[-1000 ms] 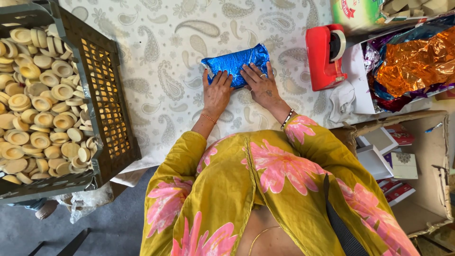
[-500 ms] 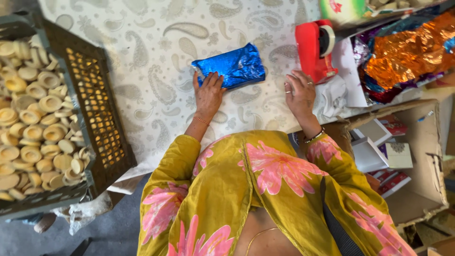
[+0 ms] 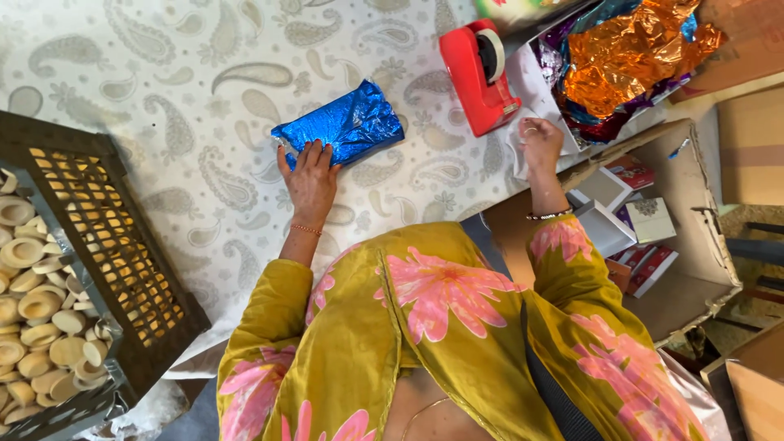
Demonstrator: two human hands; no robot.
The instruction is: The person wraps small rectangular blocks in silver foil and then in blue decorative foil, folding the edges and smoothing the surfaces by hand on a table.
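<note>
A packet wrapped in shiny blue foil point(image 3: 347, 122) lies on the paisley-patterned tablecloth point(image 3: 163, 73). My left hand point(image 3: 310, 175) presses flat on its near edge, fingers spread, and holds it down. My right hand point(image 3: 539, 139) has left the packet and is off to the right, beside a red tape dispenser point(image 3: 482, 77). Its fingers are curled over a white sheet point(image 3: 523, 82) there; whether they pinch anything is hidden. Both arms wear yellow sleeves with pink flowers.
A dark plastic crate point(image 3: 98, 261) of several round pale biscuits point(image 3: 33, 318) stands at the left. Crumpled orange and purple foil sheets point(image 3: 629, 57) fill a box at the top right. An open cardboard box point(image 3: 694, 212) with small printed cartons point(image 3: 645, 220) sits at the right.
My right hand lifted off the blue packet and moved right to the tape dispenser. My left hand stayed on the packet.
</note>
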